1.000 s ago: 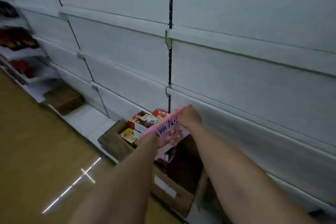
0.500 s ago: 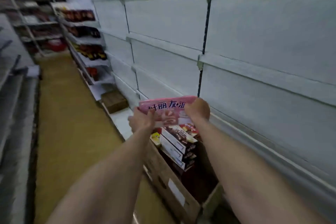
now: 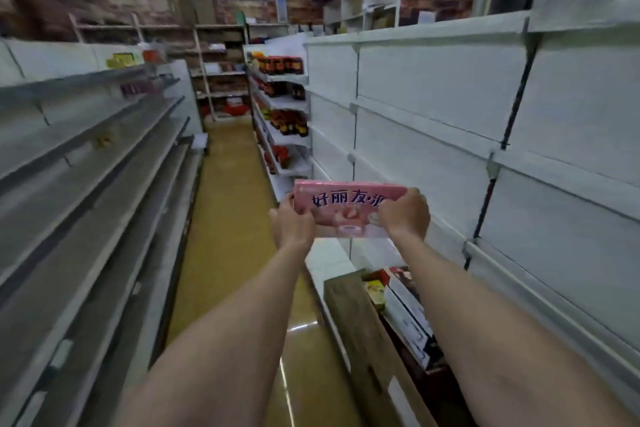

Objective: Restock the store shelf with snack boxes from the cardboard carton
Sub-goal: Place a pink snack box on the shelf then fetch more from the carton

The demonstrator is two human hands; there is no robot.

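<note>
I hold a pink snack box (image 3: 346, 208) upright in front of me, its printed face toward me. My left hand (image 3: 294, 224) grips its left end and my right hand (image 3: 407, 215) grips its right end. Below, on the lowest white shelf board, stands the open cardboard carton (image 3: 360, 329) with several more snack boxes (image 3: 405, 308) inside. The white store shelf (image 3: 433, 135) rises to the right of the box, its boards bare along this stretch.
An aisle with a yellowish floor (image 3: 228, 204) runs ahead. Grey shelving (image 3: 86, 163) lines the left side. Bottles and red packs (image 3: 284, 94) fill the far part of the right shelf. A brick wall closes the back.
Both hands have lifted the pink box up and out of the carton to chest height. My view has swung upward from the carton to the aisle.
</note>
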